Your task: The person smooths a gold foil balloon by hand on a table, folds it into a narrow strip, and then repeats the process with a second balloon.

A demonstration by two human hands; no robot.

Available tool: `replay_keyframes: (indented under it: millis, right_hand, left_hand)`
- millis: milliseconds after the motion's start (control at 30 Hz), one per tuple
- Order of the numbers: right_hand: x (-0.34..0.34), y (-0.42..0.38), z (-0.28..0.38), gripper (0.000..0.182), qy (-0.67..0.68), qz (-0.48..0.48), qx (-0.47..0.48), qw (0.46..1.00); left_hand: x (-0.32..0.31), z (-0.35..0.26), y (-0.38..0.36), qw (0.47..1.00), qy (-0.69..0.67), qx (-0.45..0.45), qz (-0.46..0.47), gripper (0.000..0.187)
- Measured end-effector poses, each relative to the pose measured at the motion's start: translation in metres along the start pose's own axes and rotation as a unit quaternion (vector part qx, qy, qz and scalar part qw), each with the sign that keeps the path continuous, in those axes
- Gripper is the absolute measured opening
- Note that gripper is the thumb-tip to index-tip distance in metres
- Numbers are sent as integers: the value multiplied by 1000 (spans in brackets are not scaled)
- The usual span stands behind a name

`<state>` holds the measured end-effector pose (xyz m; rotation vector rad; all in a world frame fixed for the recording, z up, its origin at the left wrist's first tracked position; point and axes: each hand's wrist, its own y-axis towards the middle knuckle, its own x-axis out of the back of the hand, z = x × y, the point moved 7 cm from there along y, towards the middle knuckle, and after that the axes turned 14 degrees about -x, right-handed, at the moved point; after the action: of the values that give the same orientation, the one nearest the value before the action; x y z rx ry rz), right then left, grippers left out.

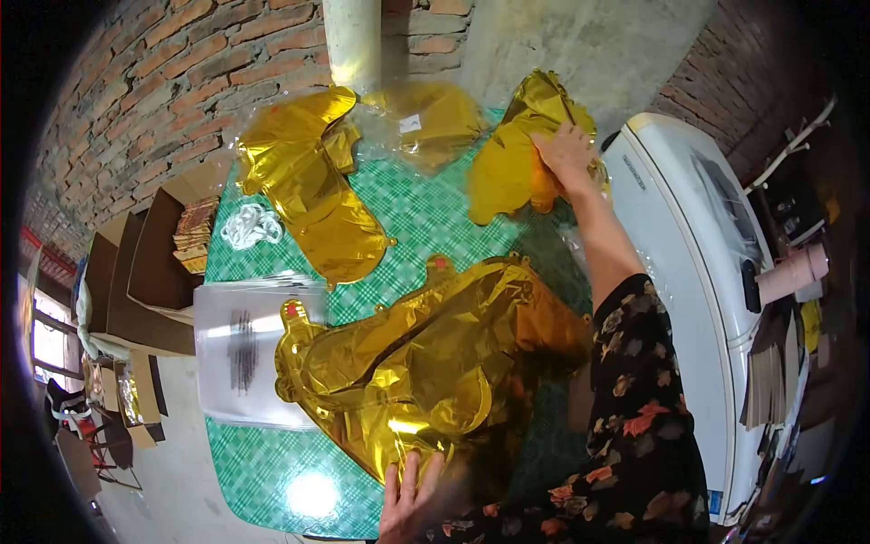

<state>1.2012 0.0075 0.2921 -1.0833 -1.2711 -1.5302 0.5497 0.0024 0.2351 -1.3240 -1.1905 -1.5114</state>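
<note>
A large crumpled gold foil sheet (399, 363) with small red spots on its tabs lies across the near part of the green checked table (263, 462). My left hand (412, 494) rests on its near edge with the fingers apart. At the back right, my right hand (566, 156) lies on another gold foil piece (507, 168), fingers spread. A third gold foil piece (331, 213) stretches out at the back left. Between the two at the back is a clear bag (426, 122) with gold foil inside and a white label.
A stack of clear plastic bags (222, 354) sits at the table's left edge, with a white string bundle (251, 227) behind it. Cardboard boxes (154, 263) stand to the left. A white refrigerator (675, 272) borders the right side, and a brick wall (181, 82) rises behind.
</note>
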Motion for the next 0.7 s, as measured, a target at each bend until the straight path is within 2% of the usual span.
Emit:
replay_keyframes:
  millis: [67,167,267,300,400,467,533,600,667,700]
  right_hand:
    - [12,-16,7,84,19,-57,12,998]
    - [-3,-28,17,82,34,-134,143,980]
    - [-35,-49,25,79,0,37,193,981]
    - [-41,-44,27,77,6,57,178,982]
    - [-39,-32,37,77,0,69,170,983]
    - [-30,-29,39,76,-2,57,180,982]
    - [-25,-31,42,75,2,57,179,982]
    - [-23,-30,40,73,10,64,160,985]
    - [-22,-30,38,73,10,-6,192,981]
    - [-21,-37,36,72,4,-20,211,977]
  left_hand:
    - [-2,0,-1,1000,-5,0,2,57]
    - [5,0,0,997,-73,26,7,58]
    - [4,0,1,993,-107,44,-20,60]
    - [-2,-2,-1,1000,-21,13,15,61]
    - [-4,-3,0,999,17,15,-25,62]
    - [-3,-1,1,999,-5,20,-38,63]
    - [8,-1,2,998,-55,34,-24,64]
    - [4,1,2,999,-30,23,-5,65]
    - [-5,1,0,999,-20,9,25,67]
    - [8,6,6,992,-112,17,59,68]
